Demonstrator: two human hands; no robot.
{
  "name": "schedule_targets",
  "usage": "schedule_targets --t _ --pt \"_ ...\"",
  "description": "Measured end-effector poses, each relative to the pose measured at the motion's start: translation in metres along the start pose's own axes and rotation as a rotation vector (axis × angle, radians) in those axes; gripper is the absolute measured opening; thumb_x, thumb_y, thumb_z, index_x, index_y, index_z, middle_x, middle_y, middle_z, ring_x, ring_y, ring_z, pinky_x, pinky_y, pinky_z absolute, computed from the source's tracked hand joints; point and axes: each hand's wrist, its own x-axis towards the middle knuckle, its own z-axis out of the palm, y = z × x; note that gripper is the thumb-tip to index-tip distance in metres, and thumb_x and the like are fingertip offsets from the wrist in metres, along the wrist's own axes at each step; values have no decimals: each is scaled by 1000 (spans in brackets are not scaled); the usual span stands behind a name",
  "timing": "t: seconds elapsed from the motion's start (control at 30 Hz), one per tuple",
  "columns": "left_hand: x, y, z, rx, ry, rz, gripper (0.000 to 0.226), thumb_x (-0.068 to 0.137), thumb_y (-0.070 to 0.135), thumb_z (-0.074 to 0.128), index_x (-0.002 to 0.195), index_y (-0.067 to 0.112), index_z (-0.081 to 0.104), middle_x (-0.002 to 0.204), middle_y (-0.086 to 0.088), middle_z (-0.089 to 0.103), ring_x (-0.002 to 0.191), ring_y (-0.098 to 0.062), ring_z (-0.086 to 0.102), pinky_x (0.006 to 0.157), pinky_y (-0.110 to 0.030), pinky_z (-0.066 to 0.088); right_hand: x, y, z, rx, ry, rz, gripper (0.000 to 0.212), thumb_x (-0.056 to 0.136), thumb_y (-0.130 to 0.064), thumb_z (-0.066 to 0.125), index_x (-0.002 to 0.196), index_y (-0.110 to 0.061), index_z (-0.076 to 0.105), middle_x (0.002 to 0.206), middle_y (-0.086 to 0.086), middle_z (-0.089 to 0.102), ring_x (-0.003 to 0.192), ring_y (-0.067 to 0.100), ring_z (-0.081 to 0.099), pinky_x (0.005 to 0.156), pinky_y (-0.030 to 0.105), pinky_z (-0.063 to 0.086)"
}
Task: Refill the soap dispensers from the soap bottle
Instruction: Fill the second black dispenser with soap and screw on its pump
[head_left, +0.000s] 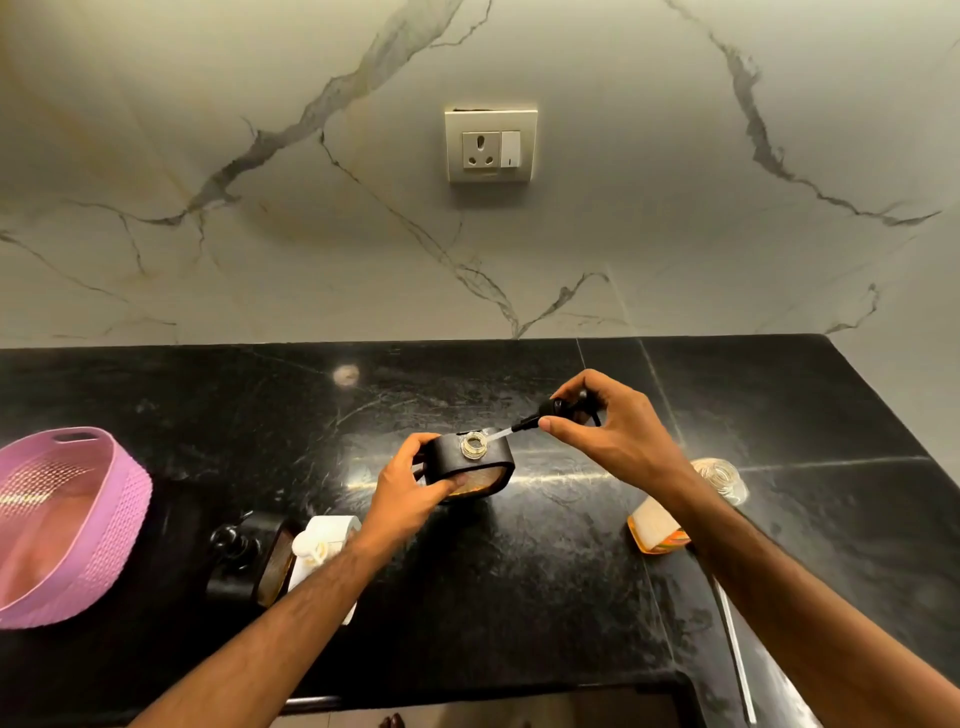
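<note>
A black soap dispenser (485, 465) with amber soap inside stands mid-counter, its round neck uncovered. My left hand (408, 486) grips its left side. My right hand (608, 426) holds the black pump head (558, 408) just right of the dispenser, and the pump's clear tube slants down to the rim of the neck. A second black dispenser (249, 558), pump fitted, stands at lower left. Beside it is a white bottle (324, 545), partly hidden by my left forearm. An orange soap bottle (657, 525) sits at right, partly behind my right forearm.
A pink woven plastic basket (67, 519) sits at the left edge of the black stone counter (519, 571). A clear round object (722, 478) lies beyond the orange bottle. The marble wall carries a socket and switch (491, 145). The counter's front edge runs along the bottom.
</note>
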Motion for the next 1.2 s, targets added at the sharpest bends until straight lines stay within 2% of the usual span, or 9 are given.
schedule_targets --t 0.13,0.3,0.5,0.6,0.7,0.87,1.0,1.1,1.2 --pt "-1 -1 1 38 1 16 50 76 14 87 111 36 59 115 17 66 114 -3 60 99 -30 51 6 -2 5 -64 -33 -38 27 83 -31 82 103 -23 65 93 -9 70 87 8 67 79 23 57" --pt "-3 -4 4 84 -11 27 49 75 16 87 111 35 60 114 17 67 112 -2 60 97 -25 48 12 -4 16 -162 -61 -102 27 81 -35 82 101 -25 65 91 -11 68 85 9 66 79 32 58" --pt "-5 1 8 105 -39 51 49 75 20 88 114 30 60 115 18 66 110 8 58 91 -15 45 17 -2 39 -293 -128 -127 30 77 -42 80 99 -29 65 94 -14 60 89 8 59 88 46 51" --pt "-6 4 9 101 -38 71 49 75 21 88 115 27 61 115 16 67 110 8 58 92 -15 46 17 1 46 -274 -151 -98 28 78 -41 79 99 -28 66 93 -12 57 89 8 56 90 50 48" --pt "-8 6 9 90 -40 82 48 75 21 88 116 26 61 116 14 66 112 4 59 91 -13 47 16 3 51 -267 -167 -81 29 79 -42 79 101 -27 67 95 -11 57 91 9 56 92 49 48" --pt "-10 13 8 77 -48 90 48 76 19 87 116 23 61 116 11 66 110 9 58 86 -4 45 13 8 57 -269 -182 -60 29 82 -39 79 106 -27 67 99 -13 56 98 9 56 97 48 46" --pt "-10 14 7 53 -54 73 48 75 16 88 115 24 62 115 11 67 111 6 58 85 -5 47 10 8 60 -275 -177 -47 27 83 -38 79 102 -26 66 97 -13 54 95 9 54 96 47 44" --pt "-12 12 6 46 -58 65 50 73 19 89 115 24 63 115 10 67 113 -1 60 89 -13 49 8 8 65 -306 -128 -37 31 79 -49 80 91 -31 57 91 -13 54 90 9 52 91 42 41" --pt "-14 10 6 57 -63 60 49 72 21 90 113 26 63 112 11 68 109 2 61 88 -15 50 5 9 74 -379 -31 -3 46 71 -66 77 84 -30 51 85 -12 54 85 11 50 80 37 35"
